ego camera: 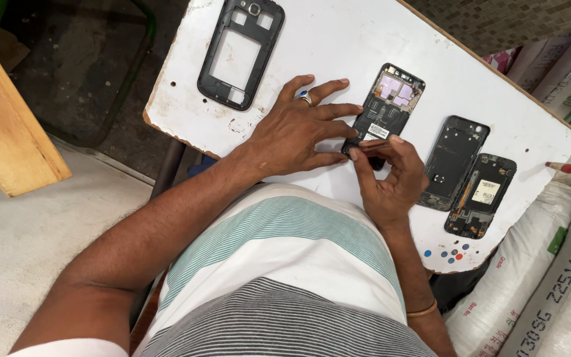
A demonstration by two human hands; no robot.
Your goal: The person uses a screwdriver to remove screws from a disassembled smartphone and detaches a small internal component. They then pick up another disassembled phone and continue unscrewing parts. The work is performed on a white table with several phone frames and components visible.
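A white board (338, 46) is set w/ opened phones. The middle phone (391, 106) is pressed down at its lower edge by the left hand (295, 129), fingers spread flat. A thin tool (373, 147) is pinched by the right hand (391, 182) at the phone's bottom end. A frame (240, 51) lies far left, two more phones (467, 175) at the right.

Head view: worn on the person's head, looking steeply down.
Facing: over the torso onto the white bench (338, 46).
Nearness: close, arm's reach.
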